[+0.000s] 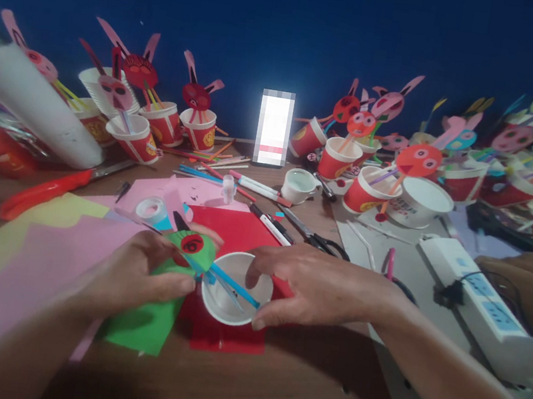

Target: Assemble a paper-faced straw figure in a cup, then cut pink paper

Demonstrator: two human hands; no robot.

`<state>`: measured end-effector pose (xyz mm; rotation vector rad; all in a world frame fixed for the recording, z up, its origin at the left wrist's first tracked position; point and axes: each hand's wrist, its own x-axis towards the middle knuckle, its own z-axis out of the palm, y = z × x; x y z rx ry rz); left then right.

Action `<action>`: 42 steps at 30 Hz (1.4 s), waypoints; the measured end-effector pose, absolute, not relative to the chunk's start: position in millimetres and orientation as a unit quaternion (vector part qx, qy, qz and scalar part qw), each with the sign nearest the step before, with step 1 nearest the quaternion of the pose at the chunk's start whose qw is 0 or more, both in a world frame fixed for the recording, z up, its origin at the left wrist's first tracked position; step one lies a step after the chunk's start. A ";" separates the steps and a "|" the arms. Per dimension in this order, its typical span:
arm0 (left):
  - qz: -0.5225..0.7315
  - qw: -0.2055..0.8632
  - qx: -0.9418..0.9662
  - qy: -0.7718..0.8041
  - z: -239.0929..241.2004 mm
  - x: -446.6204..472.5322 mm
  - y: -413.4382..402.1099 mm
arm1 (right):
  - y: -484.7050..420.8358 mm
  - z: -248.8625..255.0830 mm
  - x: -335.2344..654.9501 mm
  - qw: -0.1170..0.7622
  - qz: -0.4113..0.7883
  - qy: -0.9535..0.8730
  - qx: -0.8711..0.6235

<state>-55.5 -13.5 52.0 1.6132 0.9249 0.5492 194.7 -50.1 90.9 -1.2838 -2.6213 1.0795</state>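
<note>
Two bare hands share the centre of my head view. The left hand pinches a green cutout with a red eye, thumb in front and fingers behind, the gap nearly closed. The right hand is partly open, its bent fingers and thumb bracketing the right rim of a white-lined cup; it appears to have hold of the cup, though I cannot tell how firmly.

Position: the cup sits over red paper, mouth toward my camera. The cutout is at its upper-left rim. A bright blue straw runs from beside the cutout across the mouth, its far end near the right fingers.

Step in hand, as I judge it: fitting the straw-mounted cutout to the cup. The next move calls for a steady cup, straw ends aligned inside, and a light left pinch to avoid creasing the paper.
</note>
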 end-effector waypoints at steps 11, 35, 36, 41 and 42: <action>0.322 0.555 0.658 0.394 45.6 -27.2 -31.0 | -55.9 91.3 195.0 0.062 0.369 -0.822 -0.430; 0.205 0.405 0.830 0.323 54.7 -24.8 -33.2 | -56.5 77.6 199.2 0.089 0.368 -0.827 -0.415; 0.202 0.400 0.836 0.317 56.8 -24.3 -33.0 | -56.7 77.3 199.5 0.089 0.369 -0.830 -0.410; 0.214 0.402 0.838 0.302 63.9 -22.0 -36.4 | -56.4 80.0 199.3 0.112 0.376 -0.837 -0.381; 0.208 0.412 0.834 0.302 64.9 -21.5 -37.8 | -56.4 80.6 199.1 0.112 0.377 -0.837 -0.381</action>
